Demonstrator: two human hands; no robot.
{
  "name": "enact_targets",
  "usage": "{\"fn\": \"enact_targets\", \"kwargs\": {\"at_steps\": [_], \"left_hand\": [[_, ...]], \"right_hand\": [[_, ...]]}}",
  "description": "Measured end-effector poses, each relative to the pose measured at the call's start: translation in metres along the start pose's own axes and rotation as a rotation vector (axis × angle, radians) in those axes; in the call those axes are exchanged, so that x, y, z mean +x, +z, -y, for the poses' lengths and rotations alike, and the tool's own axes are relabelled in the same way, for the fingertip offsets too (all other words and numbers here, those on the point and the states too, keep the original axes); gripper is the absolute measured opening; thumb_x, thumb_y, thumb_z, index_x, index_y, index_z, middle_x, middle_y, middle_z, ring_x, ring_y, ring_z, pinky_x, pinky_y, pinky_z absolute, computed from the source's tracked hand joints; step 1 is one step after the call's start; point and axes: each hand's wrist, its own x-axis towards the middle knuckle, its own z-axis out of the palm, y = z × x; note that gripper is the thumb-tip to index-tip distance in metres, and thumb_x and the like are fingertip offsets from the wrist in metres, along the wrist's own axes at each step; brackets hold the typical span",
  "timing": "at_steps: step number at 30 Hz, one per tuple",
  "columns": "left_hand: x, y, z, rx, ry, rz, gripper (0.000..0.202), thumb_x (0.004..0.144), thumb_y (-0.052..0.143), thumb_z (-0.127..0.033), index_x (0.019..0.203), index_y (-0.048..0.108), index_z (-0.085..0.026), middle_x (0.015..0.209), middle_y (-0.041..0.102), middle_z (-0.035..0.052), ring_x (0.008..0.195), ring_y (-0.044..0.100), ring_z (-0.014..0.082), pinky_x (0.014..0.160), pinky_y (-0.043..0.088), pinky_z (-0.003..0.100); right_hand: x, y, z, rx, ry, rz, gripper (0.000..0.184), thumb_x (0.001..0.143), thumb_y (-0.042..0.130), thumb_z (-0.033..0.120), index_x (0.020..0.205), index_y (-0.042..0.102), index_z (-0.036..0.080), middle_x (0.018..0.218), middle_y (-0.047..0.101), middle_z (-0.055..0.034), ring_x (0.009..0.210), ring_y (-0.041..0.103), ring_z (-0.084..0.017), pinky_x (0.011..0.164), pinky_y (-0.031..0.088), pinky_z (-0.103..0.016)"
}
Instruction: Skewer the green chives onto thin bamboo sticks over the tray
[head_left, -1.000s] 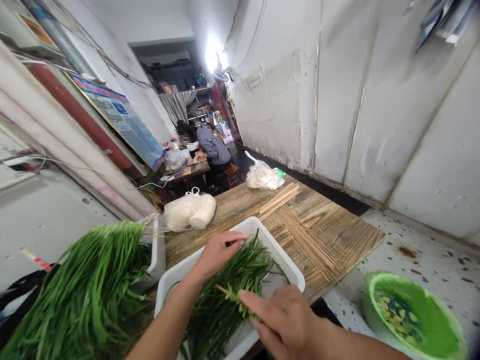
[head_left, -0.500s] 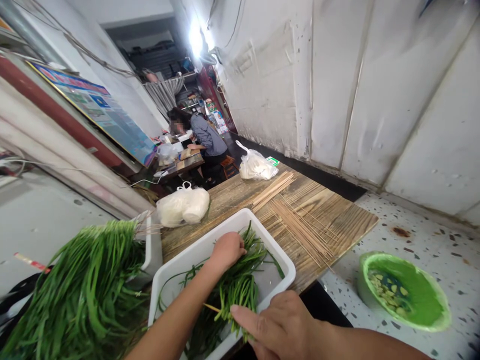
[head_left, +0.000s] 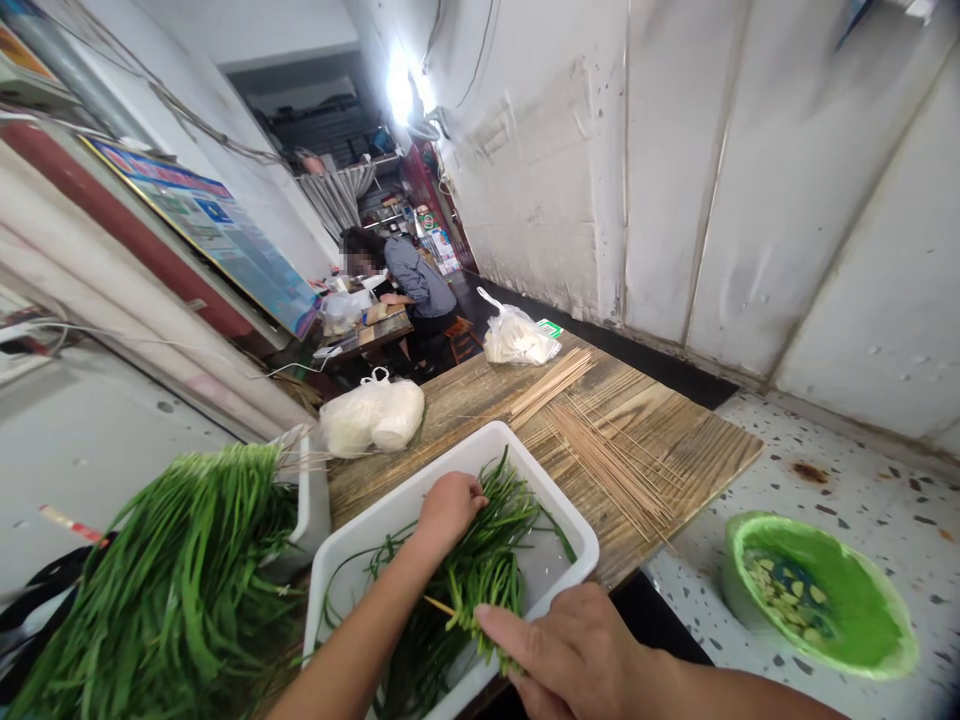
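A white plastic tray (head_left: 330,550) holds loose green garlic chives (head_left: 510,500). My left hand (head_left: 450,505) reaches into it, its fingers curled and pinched together on the chive leaves; what lies between the fingertips is partly hidden. At the tray's near right edge my right hand (head_left: 577,640) is closed round a skewer of chives (head_left: 495,595), with the thumb or index finger laid along the cut stem ends. The pale tip of the wooden skewer (head_left: 437,605) sticks out to the left of those stems. Its other end is hidden by the hand.
Loose bamboo skewers (head_left: 611,465) lie on the wooden table (head_left: 697,430). Two plastic bags (head_left: 375,415) (head_left: 517,335) stand at its back. Left is a heap of skewered chives (head_left: 165,560). A green basin (head_left: 862,600) sits on the right. Behind, a person (head_left: 416,280) sits at another table.
The view has shifted slightly. My left hand's fingers have loosened a little from a tighter curl over the leaves. My right hand keeps its hold on the skewer of chives.
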Motion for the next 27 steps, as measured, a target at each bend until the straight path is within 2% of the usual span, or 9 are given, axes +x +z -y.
{"fn": "enact_targets", "kwargs": {"at_steps": [4,8,12,14,17,20,22,24,27], "left_hand": [[0.001,0.002,0.000,0.068,-0.030,0.020,0.014,0.067,0.059,-0.027,0.068,0.070,-0.018,0.073,0.068,0.0097,0.073,0.060,0.0213,0.064,0.037,0.026],[0.000,0.000,0.004,0.047,-0.007,0.055,0.014,0.062,0.059,-0.018,0.069,0.071,-0.019,0.074,0.069,0.0085,0.074,0.061,0.0210,0.064,0.037,0.025],[-0.001,-0.007,0.005,0.015,0.013,0.031,0.021,0.065,0.050,-0.015,0.069,0.071,-0.018,0.072,0.069,0.0065,0.071,0.060,0.0182,0.064,0.037,0.024],[-0.002,-0.010,0.006,-0.058,0.024,0.016,0.023,0.066,0.048,-0.017,0.070,0.071,-0.018,0.069,0.069,0.0039,0.069,0.060,0.0164,0.062,0.038,0.022],[-0.004,-0.015,0.007,-0.281,0.012,-0.009,0.023,0.064,0.049,-0.021,0.072,0.071,-0.016,0.067,0.069,0.0007,0.067,0.060,0.0157,0.061,0.039,0.021],[-0.008,-0.019,0.008,-0.482,-0.012,0.051,0.024,0.062,0.053,-0.027,0.072,0.071,-0.014,0.061,0.067,-0.0005,0.058,0.057,0.0150,0.056,0.040,0.022],[-0.010,-0.023,0.010,-0.569,-0.028,0.065,0.026,0.060,0.056,-0.030,0.072,0.070,-0.013,0.059,0.066,-0.0004,0.053,0.054,0.0139,0.054,0.040,0.023],[-0.013,-0.027,0.013,-0.646,-0.047,0.044,0.028,0.059,0.057,-0.031,0.075,0.070,-0.012,0.061,0.066,0.0005,0.051,0.052,0.0131,0.054,0.040,0.024],[-0.019,-0.035,0.015,-0.755,-0.026,0.023,0.036,0.062,0.055,-0.029,0.092,0.069,-0.012,0.065,0.066,0.0002,0.058,0.054,0.0134,0.061,0.041,0.024]], "right_hand": [[0.000,-0.002,0.001,-0.025,0.010,0.043,0.038,0.082,0.041,0.014,0.119,0.041,0.008,0.053,0.065,0.0010,0.036,0.053,-0.014,0.038,0.036,-0.026],[-0.001,-0.003,0.001,0.006,0.017,0.040,0.040,0.082,0.041,0.015,0.121,0.041,0.008,0.053,0.064,0.0005,0.036,0.053,-0.014,0.037,0.037,-0.025],[-0.002,-0.005,-0.002,0.037,0.055,0.022,0.043,0.083,0.040,0.013,0.125,0.038,0.008,0.058,0.065,-0.0019,0.040,0.055,-0.015,0.041,0.041,-0.026],[-0.002,-0.006,-0.006,0.049,0.126,0.032,0.042,0.084,0.042,0.013,0.125,0.039,0.010,0.060,0.065,-0.0026,0.045,0.055,-0.015,0.046,0.043,-0.026],[-0.001,-0.008,-0.017,0.124,0.323,0.028,0.038,0.086,0.043,0.017,0.124,0.045,0.013,0.058,0.059,0.0005,0.046,0.050,-0.013,0.050,0.041,-0.025],[0.000,-0.008,-0.030,0.288,0.583,0.006,0.034,0.088,0.042,0.022,0.120,0.051,0.014,0.048,0.039,0.0069,0.040,0.035,-0.009,0.042,0.031,-0.021],[0.000,-0.006,-0.036,0.388,0.697,-0.004,0.034,0.088,0.042,0.025,0.118,0.053,0.013,0.048,0.027,0.0085,0.040,0.027,-0.008,0.040,0.025,-0.021],[0.000,-0.005,-0.039,0.441,0.743,0.003,0.035,0.088,0.042,0.027,0.118,0.053,0.012,0.051,0.024,0.0083,0.043,0.024,-0.008,0.040,0.022,-0.021],[0.002,-0.004,-0.041,0.482,0.787,0.040,0.037,0.089,0.042,0.029,0.120,0.051,0.012,0.053,0.024,0.0078,0.045,0.024,-0.008,0.041,0.020,-0.022]]}}
